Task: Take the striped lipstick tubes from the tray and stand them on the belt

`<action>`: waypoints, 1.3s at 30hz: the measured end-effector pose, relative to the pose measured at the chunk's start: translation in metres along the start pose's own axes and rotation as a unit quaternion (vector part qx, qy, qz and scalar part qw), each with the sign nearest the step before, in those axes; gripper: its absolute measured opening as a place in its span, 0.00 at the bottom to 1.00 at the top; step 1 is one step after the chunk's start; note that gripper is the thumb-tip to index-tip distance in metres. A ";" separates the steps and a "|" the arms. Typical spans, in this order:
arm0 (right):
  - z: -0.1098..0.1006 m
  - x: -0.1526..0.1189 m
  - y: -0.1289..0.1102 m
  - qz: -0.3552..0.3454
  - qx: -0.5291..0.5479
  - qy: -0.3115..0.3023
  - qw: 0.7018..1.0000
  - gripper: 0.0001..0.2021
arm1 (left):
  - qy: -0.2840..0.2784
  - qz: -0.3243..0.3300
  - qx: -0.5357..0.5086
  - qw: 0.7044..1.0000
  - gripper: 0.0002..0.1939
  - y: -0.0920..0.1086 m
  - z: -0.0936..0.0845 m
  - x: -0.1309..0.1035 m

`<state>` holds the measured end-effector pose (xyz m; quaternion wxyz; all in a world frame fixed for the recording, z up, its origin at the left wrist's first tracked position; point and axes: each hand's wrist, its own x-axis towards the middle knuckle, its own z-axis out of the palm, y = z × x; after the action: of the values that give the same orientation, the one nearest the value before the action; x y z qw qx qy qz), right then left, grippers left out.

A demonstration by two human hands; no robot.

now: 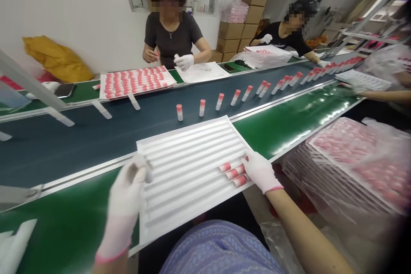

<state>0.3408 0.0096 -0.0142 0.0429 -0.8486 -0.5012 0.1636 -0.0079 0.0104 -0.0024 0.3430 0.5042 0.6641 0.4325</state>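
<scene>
A white ridged tray (186, 150) lies tilted across the near green ledge and the belt's edge. Near its right end rest a few small red-and-white caps (236, 172). My right hand (259, 170), in a white glove, is closed at these caps, with a bit of red showing at its fingertips. At the tray's left edge is my left hand (128, 184), also gloved, its fingers curled and slightly blurred; what they hold, if anything, is hidden. Beyond the tray, red-topped white tubes (202, 108) stand in a row on the dark conveyor belt (154, 132).
Pale tubes without red tops (102, 109) stand farther left on the belt. Across it, a person (173, 30) works by a filled tray (135, 82); another person (282, 38) reaches over the belt. Bagged stacked trays (346, 167) stand at right. A metal bar (28, 79) crosses at left.
</scene>
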 end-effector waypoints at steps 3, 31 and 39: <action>-0.014 -0.015 -0.020 -0.024 0.127 0.013 0.992 0.20 | -0.123 -0.018 -0.230 0.965 0.20 0.009 0.036 -0.013; -0.001 -0.074 -0.142 -0.411 0.445 -0.036 0.795 0.11 | -0.177 0.160 -0.145 0.960 0.18 0.004 0.047 -0.025; -0.008 -0.059 -0.144 -0.454 0.444 -0.130 0.762 0.10 | -0.166 0.171 -0.140 0.961 0.16 -0.001 0.041 -0.024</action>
<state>0.1968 0.0307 0.0414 0.4187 -0.3788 -0.6998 0.4376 0.0349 -0.0036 -0.0191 0.4368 0.6220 0.4346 0.4832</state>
